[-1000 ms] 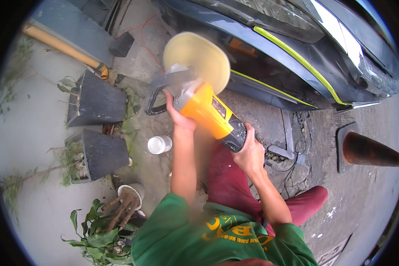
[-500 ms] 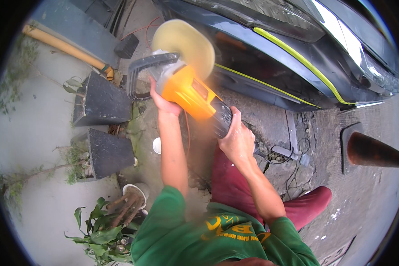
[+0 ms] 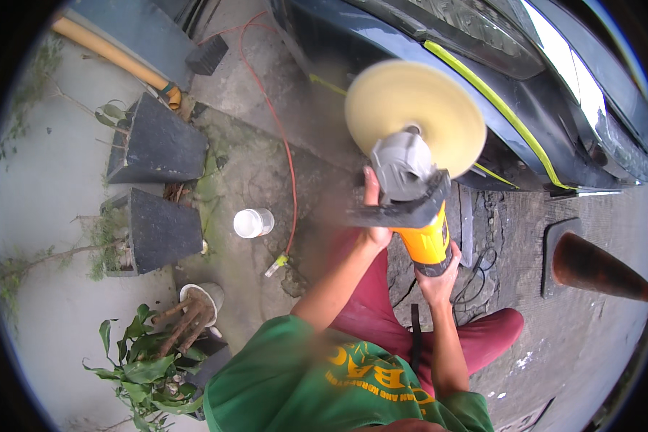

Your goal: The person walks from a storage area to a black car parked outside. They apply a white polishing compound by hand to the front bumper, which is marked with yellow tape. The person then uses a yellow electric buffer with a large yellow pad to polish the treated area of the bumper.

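Note:
A car polisher [image 3: 425, 241] with a yellow body, grey head and black loop handle is held up in front of me. Its round cream pad [image 3: 381, 101] faces the dark car bumper [image 3: 331, 36] and hides part of it; whether they touch I cannot tell. My left hand [image 3: 375, 227] is closed on the polisher beside its head and loop handle, partly hidden by the handle. Around the rear grip wraps my right hand [image 3: 438, 283]. Yellow-green tape [image 3: 497, 101] runs along the bumper's edges.
On the ground to the left lie a white jar [image 3: 253, 223] and a red hose [image 3: 289, 155] with a connector end. Dark planters [image 3: 158, 147] and a leafy plant [image 3: 147, 367] line the pale wall. At the right are a traffic cone [image 3: 601, 263] and a black cable [image 3: 475, 284].
Both hands have swung the polisher to the right and turned it, so its pad now overlaps the bumper. The white jar and hose end have come into fuller view.

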Demonstrator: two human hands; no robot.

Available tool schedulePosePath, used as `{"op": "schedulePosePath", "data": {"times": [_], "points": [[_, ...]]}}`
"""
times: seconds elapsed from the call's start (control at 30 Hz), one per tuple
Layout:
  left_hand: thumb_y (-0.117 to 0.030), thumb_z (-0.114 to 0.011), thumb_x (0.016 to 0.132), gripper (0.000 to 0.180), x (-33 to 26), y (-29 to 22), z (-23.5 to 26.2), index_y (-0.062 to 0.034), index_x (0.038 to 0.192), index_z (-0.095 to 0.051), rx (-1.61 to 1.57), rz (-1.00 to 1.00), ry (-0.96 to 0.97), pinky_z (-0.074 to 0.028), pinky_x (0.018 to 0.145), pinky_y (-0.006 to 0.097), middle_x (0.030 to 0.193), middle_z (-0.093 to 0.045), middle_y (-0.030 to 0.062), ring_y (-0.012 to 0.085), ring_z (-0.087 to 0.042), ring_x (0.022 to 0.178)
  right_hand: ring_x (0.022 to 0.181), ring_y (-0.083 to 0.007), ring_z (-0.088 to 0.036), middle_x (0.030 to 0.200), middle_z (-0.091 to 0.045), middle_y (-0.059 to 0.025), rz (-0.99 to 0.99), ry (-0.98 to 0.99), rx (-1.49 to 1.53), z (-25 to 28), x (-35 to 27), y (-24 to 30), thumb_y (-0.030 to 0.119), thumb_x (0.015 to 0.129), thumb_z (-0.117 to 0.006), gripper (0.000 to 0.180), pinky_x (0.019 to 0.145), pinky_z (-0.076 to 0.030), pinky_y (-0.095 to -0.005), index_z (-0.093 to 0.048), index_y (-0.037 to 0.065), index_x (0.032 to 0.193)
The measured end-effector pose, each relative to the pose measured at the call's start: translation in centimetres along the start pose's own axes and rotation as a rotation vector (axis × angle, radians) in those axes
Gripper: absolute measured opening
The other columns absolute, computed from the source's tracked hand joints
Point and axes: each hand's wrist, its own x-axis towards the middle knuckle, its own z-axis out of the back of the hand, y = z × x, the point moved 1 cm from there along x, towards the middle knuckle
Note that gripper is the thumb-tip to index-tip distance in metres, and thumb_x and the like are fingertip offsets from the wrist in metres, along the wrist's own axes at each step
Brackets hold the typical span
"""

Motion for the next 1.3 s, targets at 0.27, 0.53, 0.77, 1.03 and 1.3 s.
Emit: {"op": "schedulePosePath", "data": {"times": [0.27, 0.53, 0.77, 1.03, 1.3], "points": [[-0.056, -0.031, 0.094, 0.068, 7.5, -13.7, 4.4, -0.0072, 0.14, -0.04, 0.04, -0.214, 0.017, -0.04, 0.105, 0.043, 0.138, -0.048, 0.0104, 0.0278, -0.048, 0.126, 0.093, -0.0443, -0.065, 0.1, -0.066, -0.0275, -0.01, 0.185, -0.003, -7.4, 6.6, 11.5, 0.023, 0.074, -0.075, 0.077, 0.082, -0.053, -0.0448, -0.031, 0.007, 0.136], [-0.062, -0.033, 0.094, 0.07, 8.7, -15.1, 5.1, -0.0103, 0.141, -0.04, 0.024, -0.229, 0.063, -0.04, 0.105, 0.043, 0.139, -0.048, 0.0076, 0.0272, -0.047, 0.127, 0.092, -0.0458, -0.064, 0.097, -0.066, -0.028, -0.006, 0.231, -0.083, -7.9, 8.4, 12.8, 0.024, 0.073, -0.074, 0.077, 0.079, -0.052, -0.0481, -0.033, 0.007, 0.136], [-0.056, -0.027, 0.1, 0.07, 1.0, -0.3, 2.2, 0.001, 0.141, -0.035, 0.159, -0.051, 0.049, -0.036, 0.106, 0.037, 0.137, -0.047, 0.0139, 0.0221, -0.046, 0.124, 0.097, -0.0307, -0.067, 0.106, -0.065, -0.0202, -0.052, -0.062, 0.122, -2.5, 0.5, 0.3, 0.014, 0.064, -0.083, 0.083, 0.085, -0.052, -0.0379, -0.037, 0.001, 0.131], [-0.061, -0.035, 0.096, 0.076, -1.7, 4.3, -0.7, 0.0038, 0.135, -0.041, 0.386, 0.143, 0.051, -0.034, 0.105, 0.034, 0.132, -0.048, 0.0105, 0.0205, -0.046, 0.12, 0.102, -0.0268, -0.06, 0.112, -0.06, -0.0185, -0.208, -0.109, 0.184, 0.1, -3.4, -2.9, 0.008, 0.06, -0.085, 0.088, 0.09, -0.048, -0.0357, -0.035, 0.0, 0.132], [-0.065, -0.029, 0.093, 0.076, 2.4, -5.8, 4.4, -0.0053, 0.139, -0.039, 0.052, -0.241, -0.091, -0.039, 0.107, 0.046, 0.138, -0.048, 0.0115, 0.0296, -0.049, 0.125, 0.107, -0.0405, -0.06, 0.111, -0.061, -0.0255, -0.14, 0.331, 0.04, -1.8, 3.3, 5.9, 0.018, 0.064, -0.081, 0.085, 0.09, -0.05, -0.0419, -0.035, 0.004, 0.135]]}}
